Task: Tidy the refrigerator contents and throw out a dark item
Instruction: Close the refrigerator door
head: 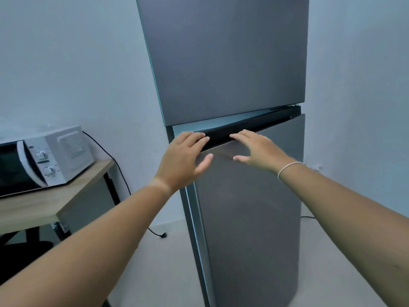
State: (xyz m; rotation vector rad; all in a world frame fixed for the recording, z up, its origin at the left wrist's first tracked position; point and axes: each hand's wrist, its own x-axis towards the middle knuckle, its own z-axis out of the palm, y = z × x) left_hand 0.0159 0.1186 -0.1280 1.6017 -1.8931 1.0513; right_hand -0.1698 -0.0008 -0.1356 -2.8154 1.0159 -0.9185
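Observation:
A tall grey refrigerator stands in front of me, its upper door closed. The lower door is swung slightly ajar, with a narrow gap down its left side and its black top edge exposed. My left hand grips that top edge near the left corner, fingers over the black strip and thumb on the door's face. My right hand lies spread on the door just to the right, fingertips touching the strip. The fridge's contents are hidden, and no dark item is in sight.
A white microwave sits on a wooden table to the left of the fridge. A black cable runs down the wall, and its plug lies on the pale floor. White walls close in on both sides.

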